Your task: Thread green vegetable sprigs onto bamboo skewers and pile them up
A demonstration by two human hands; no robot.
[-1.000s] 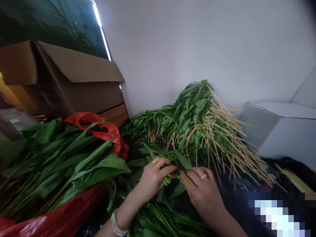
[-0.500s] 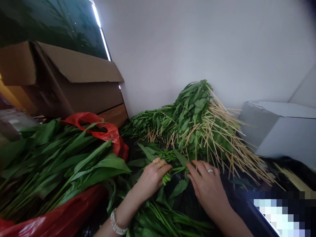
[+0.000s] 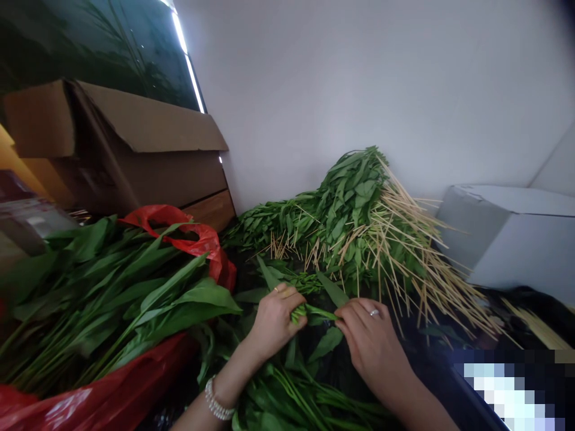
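Observation:
My left hand (image 3: 277, 323) is closed around a small bunch of green stems (image 3: 298, 312), whose cut ends poke out by the thumb. From it a stem runs across to my right hand (image 3: 371, 338), which pinches it with the fingertips. A leaf (image 3: 331, 290) rises beside the right fingers. Below both hands lie loose leafy greens (image 3: 305, 392). Behind them stands a heap of leaf bundles on thin wooden skewers (image 3: 354, 197), with the bare skewer ends (image 3: 431, 263) pointing right and down.
At left, a red plastic bag (image 3: 135, 383) holds many long-leaved greens (image 3: 117, 287). An open cardboard box (image 3: 171, 170) stands behind it. A white box (image 3: 516, 239) is at right, near more skewers (image 3: 539, 326). A blurred bright screen (image 3: 503, 389) is at lower right.
My left hand has turned slightly, drawing the stem bunch a little left and up. My right fingers have closed in on the stem and dipped slightly. The view has shifted a little.

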